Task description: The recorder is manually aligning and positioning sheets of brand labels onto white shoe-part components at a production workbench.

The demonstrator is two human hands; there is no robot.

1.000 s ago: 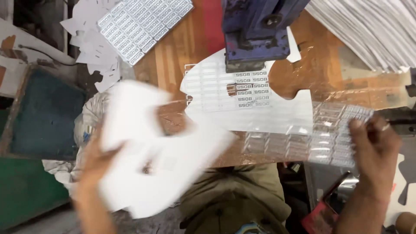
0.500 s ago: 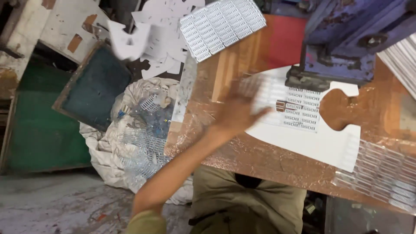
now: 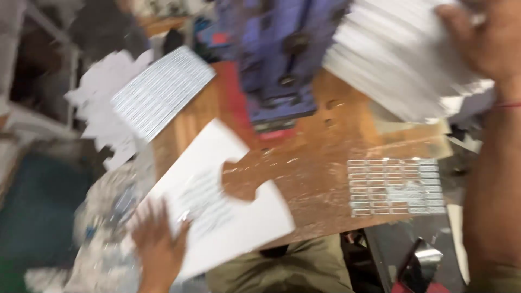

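1. Quick rundown of where you're at: your left hand (image 3: 154,247) is now down on the white card sheet (image 3: 228,211), the one with the notch cut into its edge. A second ago that hand was flinging a different white piece off to the left, and half a second ago it was reaching back across the tabletop (image 3: 320,184). So the old sheet is gone and this one is what you've got.
2. The sheet has moved too. It sat flat under the blue press (image 3: 279,65) before; now it's pulled out, tilted, and hanging over the near-left edge of the tabletop.
3. Left fingers are spread flat on the sheet's lower-left corner. Whether the thumb is tucked under it, can't tell, it's all motion blur.
4. Your right hand (image 3: 488,38) has left the clear blister strip (image 3: 395,187), which lies alone on the tabletop to the right. That hand is up top-right on the stack of white sheets (image 3: 401,59), fingers curled over its far edge.
5. Press bed looks empty at this point, as far as the blur allows.
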